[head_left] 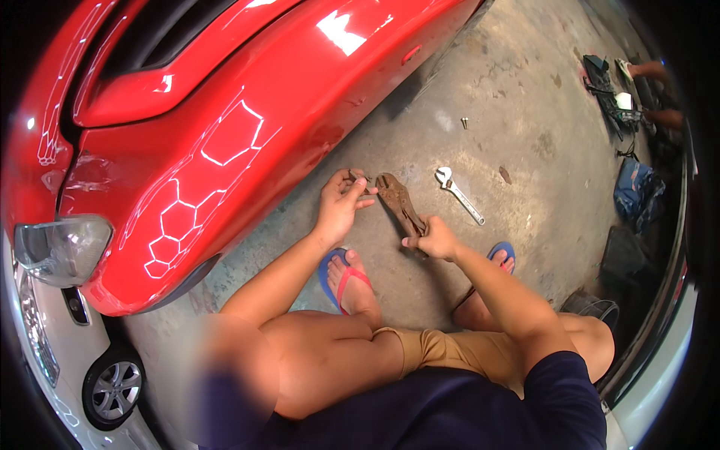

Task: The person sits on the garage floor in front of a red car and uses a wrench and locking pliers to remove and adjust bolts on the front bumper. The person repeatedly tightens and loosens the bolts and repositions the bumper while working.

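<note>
The car body (300, 97) at 11 o'clock is glossy red, patterned with white hexagon outlines. The pliers (397, 201), just off centre toward 2 o'clock, are rust brown. The wrench (463, 199), farther toward 2 o'clock, is silver. The floor (517, 105) at 1 o'clock is mottled grey-brown. The sandal (325, 276) at 6 o'clock is blue with pink straps. The shorts (450, 352) at 5 o'clock are tan.

We are counting one rusty brown metal pliers-like tool (401, 204), one silver adjustable wrench (463, 198), two slim metal fasteners (465, 123), two blue-soled flip-flops (325, 274), two bare hands (341, 206), one glossy red car (300, 97) and one silver spoked wheel (115, 390).
</note>
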{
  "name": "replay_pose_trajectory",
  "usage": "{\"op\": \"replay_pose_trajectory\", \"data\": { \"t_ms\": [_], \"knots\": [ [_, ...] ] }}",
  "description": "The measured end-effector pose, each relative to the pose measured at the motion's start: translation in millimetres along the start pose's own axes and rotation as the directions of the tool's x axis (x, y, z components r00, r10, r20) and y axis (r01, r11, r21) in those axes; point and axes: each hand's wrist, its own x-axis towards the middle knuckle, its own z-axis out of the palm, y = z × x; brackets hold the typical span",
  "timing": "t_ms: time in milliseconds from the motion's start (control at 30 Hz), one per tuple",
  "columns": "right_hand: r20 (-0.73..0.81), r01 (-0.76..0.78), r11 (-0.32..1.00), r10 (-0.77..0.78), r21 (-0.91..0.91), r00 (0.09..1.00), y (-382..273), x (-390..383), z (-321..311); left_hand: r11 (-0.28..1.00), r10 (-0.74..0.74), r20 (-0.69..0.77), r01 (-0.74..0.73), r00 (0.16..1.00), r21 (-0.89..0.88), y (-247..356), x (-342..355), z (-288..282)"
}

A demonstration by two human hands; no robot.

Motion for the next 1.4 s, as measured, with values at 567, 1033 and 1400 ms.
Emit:
{"op": "replay_pose_trajectory", "data": {
  "t_ms": [567,1033,1400],
  "knots": [
    [0.194,0.092,0.955,-0.151,0.281,0.969,-50.0,-43.2,12.2,0.99,0.018,-0.304,-0.06,0.953,-0.13,-49.1,9.7,-28.5],
    [-0.113,0.291,0.938,-0.315,-0.188,0.943,-29.5,-44.9,56.6,0.991,-0.102,-0.281,0.074,0.954,-0.108,-77.2,10.9,-36.1],
    [0.121,-0.092,0.798,0.025,0.596,0.992,-1.6,-23.5,46.1,0.968,-0.226,-0.338,0.171,0.914,-0.185,-89.6,17.8,-60.1]
  ]
}}
